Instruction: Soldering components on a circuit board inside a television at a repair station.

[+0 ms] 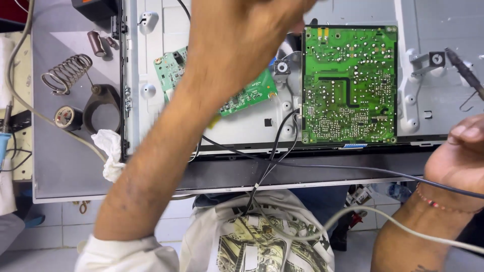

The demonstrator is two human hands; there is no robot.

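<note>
Grey workbench (70,166) under opened white chassis (242,128), seemingly over tiled floor (40,231).

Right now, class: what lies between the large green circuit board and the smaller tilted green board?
In the head view, between the large green board and the smaller board lie the raised left hand and white chassis.

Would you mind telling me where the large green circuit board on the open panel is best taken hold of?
Probably by its bare right edge, coming from the right. The large green circuit board lies flat, solder side up; black wires join its lower-left corner, and the left hand crowds the left side.
</note>
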